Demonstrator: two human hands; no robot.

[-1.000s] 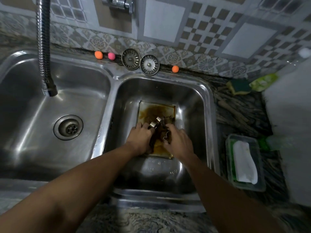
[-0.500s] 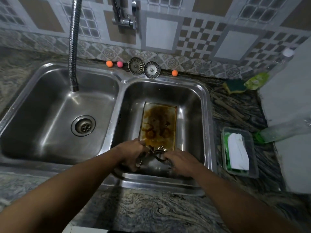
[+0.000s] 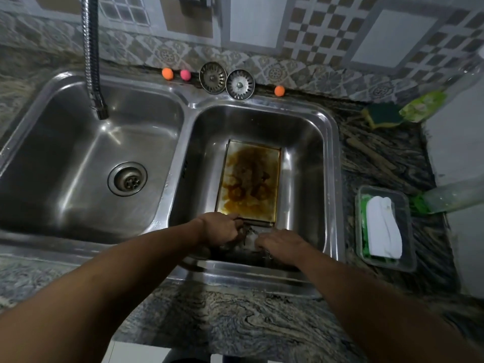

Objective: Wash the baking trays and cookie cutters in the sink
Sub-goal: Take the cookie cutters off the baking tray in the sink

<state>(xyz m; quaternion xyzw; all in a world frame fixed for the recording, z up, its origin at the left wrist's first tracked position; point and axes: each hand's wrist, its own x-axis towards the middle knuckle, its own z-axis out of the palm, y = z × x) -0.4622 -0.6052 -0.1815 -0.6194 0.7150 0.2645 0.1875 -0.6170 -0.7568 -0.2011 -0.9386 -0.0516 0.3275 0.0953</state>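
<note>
Brown-stained, the rectangular metal baking tray [image 3: 250, 179] lies flat on the floor of the right-hand stainless steel sink basin [image 3: 301, 132]. Its long axis runs from the near wall of the basin toward the tiled back wall, with one short end pointing at the person and the other at the two round metal sink strainers [image 3: 226, 81] that stand against the wall. A dark edge along the tray's left and near sides hints at something beneath it, but that cannot be settled.

Both hands are low in the basin at the tray's near end. The left hand [image 3: 220, 229] has its fingers curled downward, touching the tray's near left corner. The right hand [image 3: 279, 242] lies knuckles-up just beside it, fingers bent under. Between them sits a dark, blurred cluster of small metal cookie cutters [image 3: 246, 235]; their shapes and number are too smeared to read, and I cannot tell whether either hand truly grips them or only rests on them.

The ribbed flexible metal faucet hose [image 3: 91, 56] hangs over the left basin, its top cut off by the frame. On the marbled stone counter at right, a clear plastic tub [image 3: 408, 231] holds a white cloth.
</note>
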